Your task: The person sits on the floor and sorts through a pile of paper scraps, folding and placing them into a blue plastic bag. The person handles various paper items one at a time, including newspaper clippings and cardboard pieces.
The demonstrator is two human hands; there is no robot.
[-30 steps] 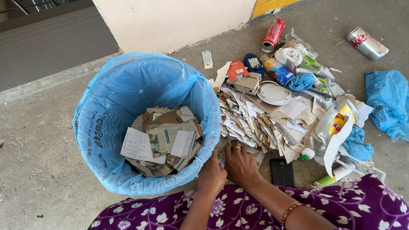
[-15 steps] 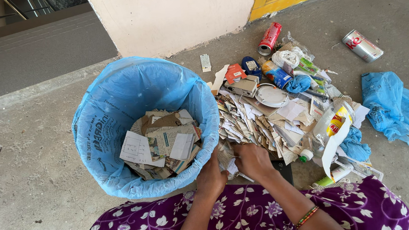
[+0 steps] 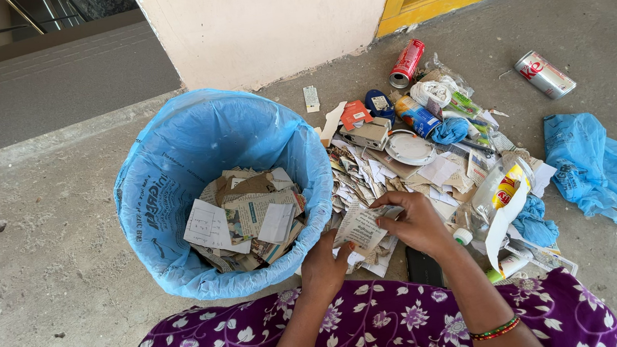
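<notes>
On the concrete floor point(image 3: 53, 289), just in front of a purple flowered lap, both hands meet over a pile of torn paper point(image 3: 397, 181). Right hand point(image 3: 416, 220) has its fingers curled together, pinching a printed paper scrap point(image 3: 360, 227) by its upper edge. Left hand point(image 3: 324, 264) comes up from below with its fingers closed against the lower edge of the same scrap, so the scrap is held between the two hands just above the near side of the pile. Beside the left hand, touching the pile's edge, stands a bin point(image 3: 176, 169) lined with a blue bag; it holds a layer of cardboard and paper pieces point(image 3: 242, 219). Beyond the pile lie mixed wrappers, a white lid point(image 3: 409, 147) and a small carton point(image 3: 366, 135). A red can point(image 3: 407, 63) lies near the wall, and a silver can point(image 3: 544, 74) lies well apart to the right. A loose blue bag point(image 3: 598, 169) lies crumpled at the right. A dark flat object point(image 3: 424, 266) lies on the floor just under the right wrist.
</notes>
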